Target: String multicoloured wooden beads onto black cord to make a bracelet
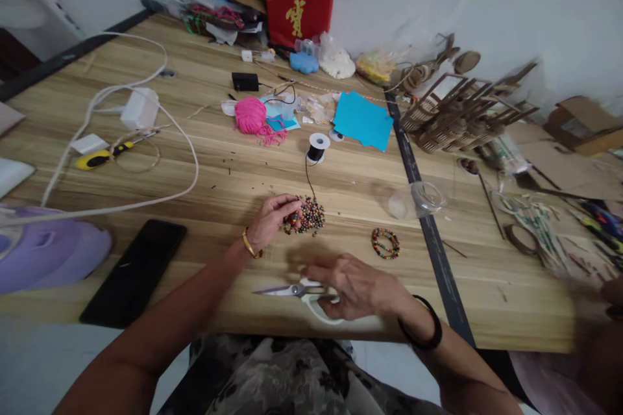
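Observation:
At the left edge of a pile of small multicoloured beads [314, 215], my left hand [271, 220] is closed, thumb and fingers pressed together. What lies in that pinch is too small to make out. My right hand [355, 285], slightly blurred, has its fingers around the pale handles of a pair of scissors [282, 290] at the table's front edge. The scissors' blades point left and look closed. Black cord runs from a white spool [318, 149] down into the beads. A coiled bead bracelet [385, 243] rests to the right of the pile.
A black phone [134, 272] and a purple object [53, 249] occupy the left front. White cable [195, 168] loops near a yellow screwdriver [97, 158]. Pink yarn [250, 116], blue sheets [363, 119] and wooden models [452, 110] stand behind. Another person's arm [603, 337] shows at right.

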Demonstrator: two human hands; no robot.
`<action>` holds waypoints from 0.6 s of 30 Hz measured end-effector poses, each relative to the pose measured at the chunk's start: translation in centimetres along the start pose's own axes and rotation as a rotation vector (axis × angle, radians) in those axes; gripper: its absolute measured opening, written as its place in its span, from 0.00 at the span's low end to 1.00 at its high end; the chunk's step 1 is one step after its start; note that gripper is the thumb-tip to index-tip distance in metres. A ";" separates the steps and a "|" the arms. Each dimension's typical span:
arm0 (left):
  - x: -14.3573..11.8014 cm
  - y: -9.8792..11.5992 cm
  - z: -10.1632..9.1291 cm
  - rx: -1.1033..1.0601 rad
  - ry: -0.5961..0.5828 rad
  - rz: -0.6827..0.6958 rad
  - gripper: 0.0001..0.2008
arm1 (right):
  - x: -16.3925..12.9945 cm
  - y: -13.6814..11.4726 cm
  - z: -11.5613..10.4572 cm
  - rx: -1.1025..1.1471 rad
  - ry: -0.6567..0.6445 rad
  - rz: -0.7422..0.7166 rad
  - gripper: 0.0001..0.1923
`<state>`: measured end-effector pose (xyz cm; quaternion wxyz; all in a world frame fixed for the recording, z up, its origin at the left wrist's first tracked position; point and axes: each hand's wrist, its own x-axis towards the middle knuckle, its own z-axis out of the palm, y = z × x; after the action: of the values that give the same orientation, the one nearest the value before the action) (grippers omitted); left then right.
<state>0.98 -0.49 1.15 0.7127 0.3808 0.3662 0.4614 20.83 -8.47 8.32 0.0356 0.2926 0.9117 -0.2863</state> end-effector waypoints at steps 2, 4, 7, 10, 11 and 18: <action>0.1 0.0 -0.1 -0.027 0.018 0.011 0.15 | -0.2 1.3 -1.0 0.221 0.054 -0.072 0.23; 0.1 0.1 -0.1 -0.052 0.028 0.021 0.14 | -0.3 2.4 -1.7 0.415 0.172 -0.113 0.24; 0.1 0.1 0.0 -0.081 0.060 0.022 0.13 | 0.1 3.6 -2.0 0.555 0.343 -0.089 0.23; 0.2 0.0 0.1 -0.115 0.109 0.023 0.12 | 1.4 4.7 -1.9 0.582 0.511 -0.038 0.23; 0.2 -0.1 0.2 -0.122 0.118 0.026 0.12 | 1.9 5.1 -1.8 0.549 0.570 -0.011 0.23; 0.4 0.0 0.0 -0.098 0.175 0.016 0.13 | 4.2 8.0 -0.3 0.160 0.802 0.061 0.30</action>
<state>1.12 -0.16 1.10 0.6919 0.3067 0.4011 0.5161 21.83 -0.89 3.57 -0.3371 0.4096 0.8190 -0.2186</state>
